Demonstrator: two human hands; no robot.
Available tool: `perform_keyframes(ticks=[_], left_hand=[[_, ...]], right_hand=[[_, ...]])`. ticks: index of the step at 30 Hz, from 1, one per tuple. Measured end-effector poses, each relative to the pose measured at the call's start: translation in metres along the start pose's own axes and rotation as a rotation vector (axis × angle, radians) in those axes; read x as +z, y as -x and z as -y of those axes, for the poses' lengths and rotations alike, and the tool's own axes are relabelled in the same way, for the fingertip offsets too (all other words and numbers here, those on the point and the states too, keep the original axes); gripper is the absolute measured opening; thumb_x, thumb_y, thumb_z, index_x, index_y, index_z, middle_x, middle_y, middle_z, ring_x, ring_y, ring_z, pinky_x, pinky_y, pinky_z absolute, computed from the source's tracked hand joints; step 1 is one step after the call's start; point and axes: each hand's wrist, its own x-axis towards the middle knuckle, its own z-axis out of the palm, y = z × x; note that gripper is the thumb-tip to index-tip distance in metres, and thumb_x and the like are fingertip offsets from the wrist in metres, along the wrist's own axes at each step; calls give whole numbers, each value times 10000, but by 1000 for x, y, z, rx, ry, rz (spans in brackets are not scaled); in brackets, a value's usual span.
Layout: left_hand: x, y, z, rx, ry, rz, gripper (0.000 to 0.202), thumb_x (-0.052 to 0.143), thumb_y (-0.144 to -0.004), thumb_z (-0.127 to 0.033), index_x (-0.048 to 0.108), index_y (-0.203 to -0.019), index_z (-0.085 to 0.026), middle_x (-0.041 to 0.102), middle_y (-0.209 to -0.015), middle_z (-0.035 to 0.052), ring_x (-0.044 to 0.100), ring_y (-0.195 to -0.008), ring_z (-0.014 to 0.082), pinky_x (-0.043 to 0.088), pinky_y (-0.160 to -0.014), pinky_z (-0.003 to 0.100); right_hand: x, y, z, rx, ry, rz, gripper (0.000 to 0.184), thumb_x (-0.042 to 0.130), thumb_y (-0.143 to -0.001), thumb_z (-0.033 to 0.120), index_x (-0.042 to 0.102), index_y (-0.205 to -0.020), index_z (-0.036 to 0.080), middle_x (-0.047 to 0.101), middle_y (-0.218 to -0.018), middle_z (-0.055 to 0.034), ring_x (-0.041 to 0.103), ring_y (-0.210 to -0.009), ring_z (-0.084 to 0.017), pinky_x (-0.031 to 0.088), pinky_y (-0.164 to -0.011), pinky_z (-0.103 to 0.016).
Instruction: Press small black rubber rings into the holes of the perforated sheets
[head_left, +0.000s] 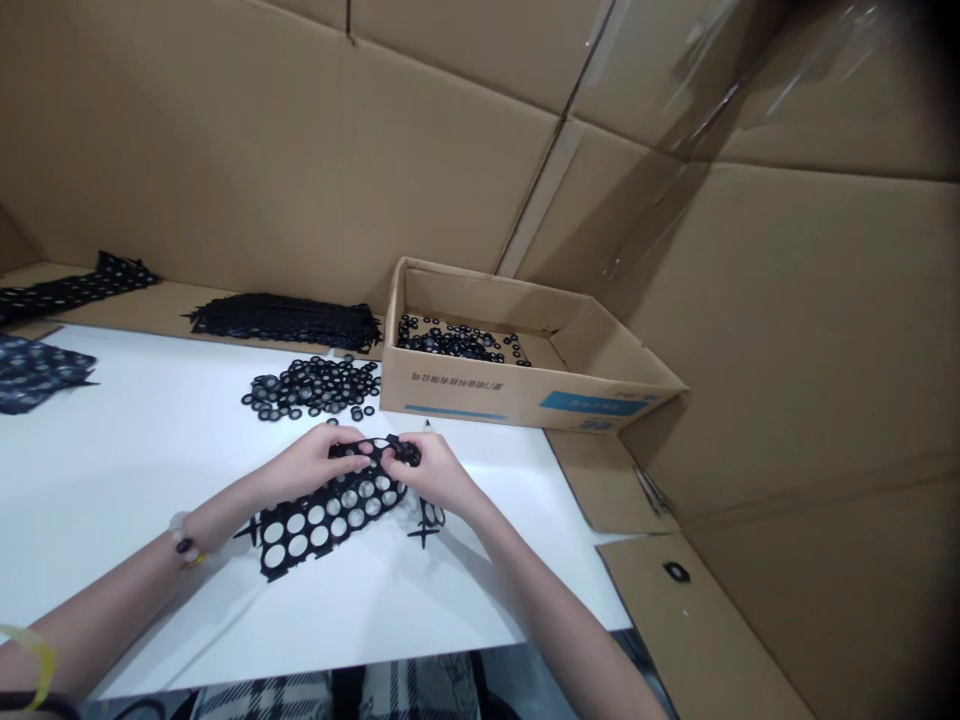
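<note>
A black rubber sheet punched with rows of round holes [319, 515] slants above the white table. My left hand [319, 462] grips its upper edge, fingers closed. At the sheet's upper right end, my right hand [431, 470] pinches it between thumb and fingers; small dark rings seem bunched there, partly hidden by the fingers. Just beyond both hands lies a loose pile of small black rings [311, 388]. A small black offcut with pointed arms [424, 535] shows below my right hand.
Behind the hands stands an open cardboard box [517, 395] with more black rings inside. A stack of black sheets [285, 320] lies along the back, others [45, 370] at the left. Tall cardboard walls [225, 150] enclose the back and right. One black piece [676, 572] lies on cardboard at right.
</note>
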Motion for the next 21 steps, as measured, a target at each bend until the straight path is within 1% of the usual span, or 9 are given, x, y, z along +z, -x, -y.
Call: perform_keyframes(ticks=[5,9,11,12,14,15,17,19,21], left_hand=[[9,-2,3,-82,176,-19,257,564,-805,-408,623,-842,-161,656,-855,19,568,-848,214,392,-775,265],[6,1,7,-219,369,121,291,594,-799,-459,639,-827,-173,645,-786,-4,551,-764,183,379,-695,246],[3,2,8,-258,452,139,299,623,-783,-465,654,-841,-173,654,-805,2,555,-768,180,378,-697,245],[1,3,9,-269,491,118,300,637,-774,-461,660,-853,-172,661,-828,8,560,-784,184,381,-713,249],[0,4,9,-294,552,50,313,643,-768,-464,666,-867,-168,672,-860,22,567,-807,193,387,-739,262],[0,4,8,-306,567,20,322,637,-769,-474,666,-853,-164,673,-850,24,566,-796,191,387,-738,265],[1,4,7,-312,549,-14,347,613,-779,-500,649,-781,-155,650,-763,7,543,-726,171,373,-696,258],[3,4,6,-292,476,-40,383,600,-778,-519,599,-669,-152,567,-619,-29,480,-622,140,331,-616,244],[5,4,5,-261,387,-75,415,595,-774,-522,539,-587,-155,461,-526,-55,409,-553,121,277,-556,242]], right_hand=[[10,-2,-7,-36,129,-134,101,554,-713,217,562,-628,163,540,-588,27,460,-577,-106,328,-549,-201],[13,-4,-15,-131,202,-102,138,526,-791,225,579,-673,175,566,-605,19,496,-573,-119,363,-559,-214],[10,-4,-15,-239,237,-132,92,541,-806,225,621,-809,180,648,-767,-22,569,-717,-156,429,-675,-251],[8,-3,-14,-299,264,-185,135,565,-802,232,629,-910,182,665,-895,-51,581,-837,-183,441,-763,-285],[5,0,-9,-391,326,-336,290,620,-788,258,606,-1069,189,627,-1091,-91,529,-1028,-226,408,-900,-347],[4,1,-6,-417,357,-398,304,637,-788,278,609,-1078,195,616,-1108,-96,506,-1054,-236,395,-921,-364],[6,4,-2,-430,418,-439,201,647,-801,309,650,-974,207,642,-1002,-82,503,-999,-241,397,-892,-374],[11,6,-1,-424,472,-396,122,662,-801,316,661,-862,210,661,-874,-59,506,-919,-235,393,-848,-375],[17,7,-2,-412,503,-350,102,677,-795,299,650,-822,204,668,-812,-46,503,-889,-229,377,-835,-378]])
